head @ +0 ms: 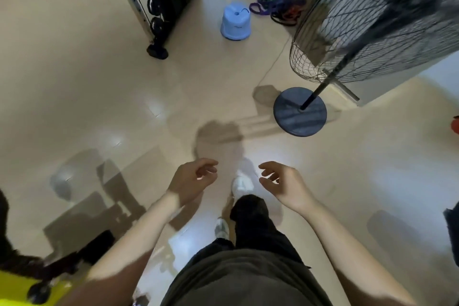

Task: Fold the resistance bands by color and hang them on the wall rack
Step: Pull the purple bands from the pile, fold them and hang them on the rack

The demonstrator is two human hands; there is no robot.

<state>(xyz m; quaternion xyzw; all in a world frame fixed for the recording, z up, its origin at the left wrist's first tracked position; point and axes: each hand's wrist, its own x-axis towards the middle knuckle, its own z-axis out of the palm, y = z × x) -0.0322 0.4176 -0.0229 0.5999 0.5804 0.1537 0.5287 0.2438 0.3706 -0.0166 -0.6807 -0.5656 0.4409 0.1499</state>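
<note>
A tangled pile of resistance bands (278, 5) lies on the floor far ahead, with green, purple, red and black loops showing. It sits right of a light blue stool and partly behind the fan cage. My left hand (193, 179) and my right hand (280, 181) hang in front of my body, fingers loosely curled, holding nothing. Both hands are far from the bands. No wall rack is in view.
A light blue plastic stool (235, 22) stands ahead. A standing fan with a wire cage (352, 20) and round dark base (300, 111) is at the right, its cord trailing across the floor. A weight rack (159, 2) stands at upper left. A dark object lies at lower left.
</note>
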